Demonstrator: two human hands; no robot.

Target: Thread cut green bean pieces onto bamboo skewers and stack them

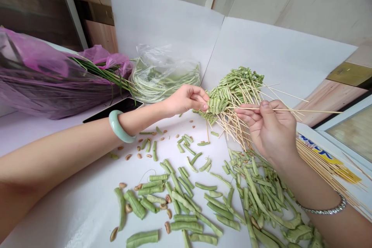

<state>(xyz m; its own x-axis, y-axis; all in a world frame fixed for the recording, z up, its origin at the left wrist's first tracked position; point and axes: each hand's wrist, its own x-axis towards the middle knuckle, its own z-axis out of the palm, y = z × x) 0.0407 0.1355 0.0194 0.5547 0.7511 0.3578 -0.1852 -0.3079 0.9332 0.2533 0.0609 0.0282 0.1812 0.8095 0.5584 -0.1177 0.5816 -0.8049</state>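
My left hand [193,100], with a pale green bangle on its wrist, pinches the near end of a row of short green bean pieces [216,104]. My right hand [269,128] holds a thin wooden skewer [308,111] between thumb and fingers. The skewer lies level and its left end reaches the bean pieces near my left fingers. Behind and below the hands is a pile of skewered bean pieces [242,79], with bare stick ends [235,126] fanning toward the front. Its lower right part is hidden by my right hand.
Cut beans [184,226] and brown seeds lie across the white table [87,209]; more beans [267,193] are heaped at right. Loose skewers [319,159] lie by a yellow-and-blue packet [328,155]. A clear bag of long beans [165,79], a purple bag [52,73] and a dark device [116,109] are at left.
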